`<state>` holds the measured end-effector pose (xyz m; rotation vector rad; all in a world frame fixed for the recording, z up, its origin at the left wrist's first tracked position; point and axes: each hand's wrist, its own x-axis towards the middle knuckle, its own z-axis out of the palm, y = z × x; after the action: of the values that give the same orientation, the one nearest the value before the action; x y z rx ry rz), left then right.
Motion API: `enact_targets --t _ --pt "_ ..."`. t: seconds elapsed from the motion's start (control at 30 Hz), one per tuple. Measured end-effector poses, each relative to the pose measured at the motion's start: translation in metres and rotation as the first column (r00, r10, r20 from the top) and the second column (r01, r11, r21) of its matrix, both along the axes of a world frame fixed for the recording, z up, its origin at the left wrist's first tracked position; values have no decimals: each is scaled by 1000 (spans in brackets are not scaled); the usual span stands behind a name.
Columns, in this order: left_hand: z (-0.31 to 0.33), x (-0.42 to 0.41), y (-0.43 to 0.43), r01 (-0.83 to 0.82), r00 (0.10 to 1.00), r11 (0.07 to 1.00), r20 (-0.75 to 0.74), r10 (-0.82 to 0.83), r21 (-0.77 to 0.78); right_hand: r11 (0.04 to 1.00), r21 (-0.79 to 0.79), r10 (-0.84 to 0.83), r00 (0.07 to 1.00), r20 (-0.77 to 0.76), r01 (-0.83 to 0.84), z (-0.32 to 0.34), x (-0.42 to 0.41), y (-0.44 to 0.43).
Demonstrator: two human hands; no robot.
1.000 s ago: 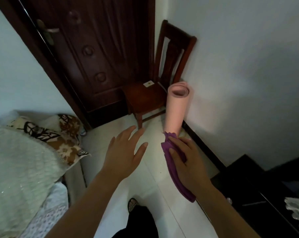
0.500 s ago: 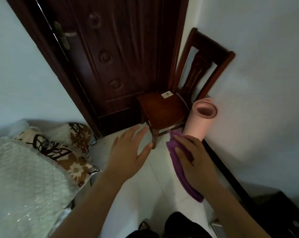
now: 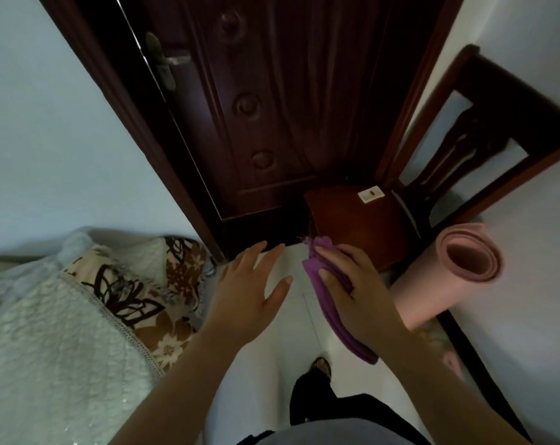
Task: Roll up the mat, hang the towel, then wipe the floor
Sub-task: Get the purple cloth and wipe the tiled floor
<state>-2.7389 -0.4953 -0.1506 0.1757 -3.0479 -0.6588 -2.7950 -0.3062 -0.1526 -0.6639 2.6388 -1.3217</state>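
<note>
Purple towel (image 3: 331, 303) gripped in right hand (image 3: 357, 292), arm outstretched; left hand (image 3: 249, 292) open, fingers spread

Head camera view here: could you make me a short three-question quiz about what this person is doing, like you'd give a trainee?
1. True or false: the pink mat is already rolled up and stands on end beside the wooden chair.
2. Which hand holds the purple towel? A) left hand B) right hand C) neither
3. Fill in: the left hand is ____, holding nothing.

Key
1. True.
2. B: the right hand grips it.
3. Open, with fingers spread above the white floor.
</note>
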Motion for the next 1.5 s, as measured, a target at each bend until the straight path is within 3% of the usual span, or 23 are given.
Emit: enact_targets --t 0.43,0.7,0.9,1.17,1.5 --pt "9 -130 -105 -138 990 990 -10 138 -36 985 1 175 985 7 -175 -4 -156 -109" --pt "9 -281 -148 126 991 992 -52 -125 17 994 -18 -105 994 31 106 7 -244 -149" --pt "18 -384 -159 334 940 942 -79 -332 18 921 1 -389 921 -12 389 16 -291 -145" --pt "16 -460 -61 594 803 793 -40 -595 136 717 41 -694 718 -52 696 9 -294 -80" --pt "20 -515 41 728 684 674 -56 -728 127 609 52 -791 611 -29 791 10 -327 8"
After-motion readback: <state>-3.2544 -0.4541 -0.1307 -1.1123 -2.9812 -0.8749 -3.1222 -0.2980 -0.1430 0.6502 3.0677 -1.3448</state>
